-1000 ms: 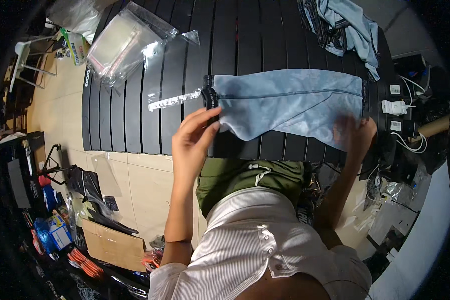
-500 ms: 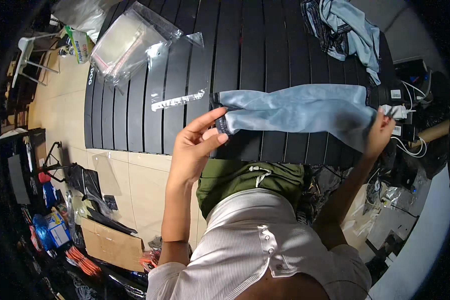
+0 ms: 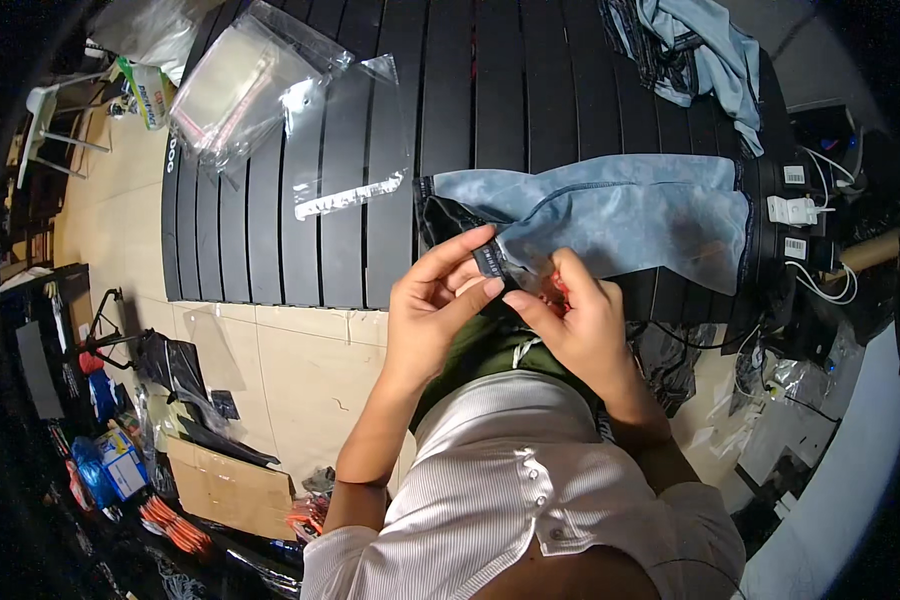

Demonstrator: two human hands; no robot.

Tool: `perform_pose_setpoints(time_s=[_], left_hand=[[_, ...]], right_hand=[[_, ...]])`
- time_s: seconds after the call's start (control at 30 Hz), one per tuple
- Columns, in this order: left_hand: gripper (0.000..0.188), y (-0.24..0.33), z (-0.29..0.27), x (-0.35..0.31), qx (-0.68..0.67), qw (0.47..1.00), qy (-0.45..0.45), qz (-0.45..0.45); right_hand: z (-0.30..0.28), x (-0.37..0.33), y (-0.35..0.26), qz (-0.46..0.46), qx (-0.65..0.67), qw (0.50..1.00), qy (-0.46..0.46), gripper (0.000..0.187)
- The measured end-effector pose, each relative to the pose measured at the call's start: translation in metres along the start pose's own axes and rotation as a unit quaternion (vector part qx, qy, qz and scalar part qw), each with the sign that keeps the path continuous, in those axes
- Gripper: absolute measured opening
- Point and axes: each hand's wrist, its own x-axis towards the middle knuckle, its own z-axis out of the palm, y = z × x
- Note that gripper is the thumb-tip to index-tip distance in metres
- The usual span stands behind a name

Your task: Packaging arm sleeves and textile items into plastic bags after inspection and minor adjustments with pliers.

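Note:
A light blue mottled fabric sleeve piece (image 3: 620, 215) with dark bands at its ends lies across the black slatted table. Its near left corner, a dark cuff with a small label, is lifted between the thumb and fingers of my left hand (image 3: 435, 305), which is closed on it. Right beside that cuff, my right hand (image 3: 590, 325) has its fingers curled in. Something small and red shows between them, but what it is I cannot make out. The far right end of the piece lies flat, touched by neither hand.
Clear plastic bags (image 3: 235, 90) are piled at the table's far left, with a flat clear bag (image 3: 350, 150) beside them. More blue fabric (image 3: 705, 60) lies bunched at the far right. White plugs and cables (image 3: 795, 210) sit at the right edge. Cardboard (image 3: 230, 490) lies on the floor at left.
My right hand has let go of the right end of the fabric and moved left, beside my left hand. The left cuff has shifted right and toward me.

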Motion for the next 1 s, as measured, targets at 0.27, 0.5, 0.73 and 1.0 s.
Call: perform_pose_setpoints(time_s=[0.27, 0.5, 0.73, 1.0], left_hand=[[0.048, -0.003, 0.008, -0.003, 0.065, 0.996, 0.006, 0.068], [0.051, -0.008, 0.009, -0.006, 0.143, 0.985, 0.016, 0.093], [0.068, -0.006, 0.011, -0.005, 0.034, 0.998, 0.004, 0.052], [0.077, -0.004, 0.013, -0.004, -0.001, 0.999, 0.002, 0.037]], right_hand=[[0.004, 0.002, -0.001, 0.009, -0.036, 0.999, -0.002, 0.029], [0.006, 0.001, 0.002, 0.018, -0.036, 0.999, -0.001, 0.030], [0.002, 0.002, 0.002, 0.003, -0.052, 0.998, -0.016, 0.030], [0.002, 0.002, 0.003, -0.001, -0.067, 0.998, -0.018, 0.028]])
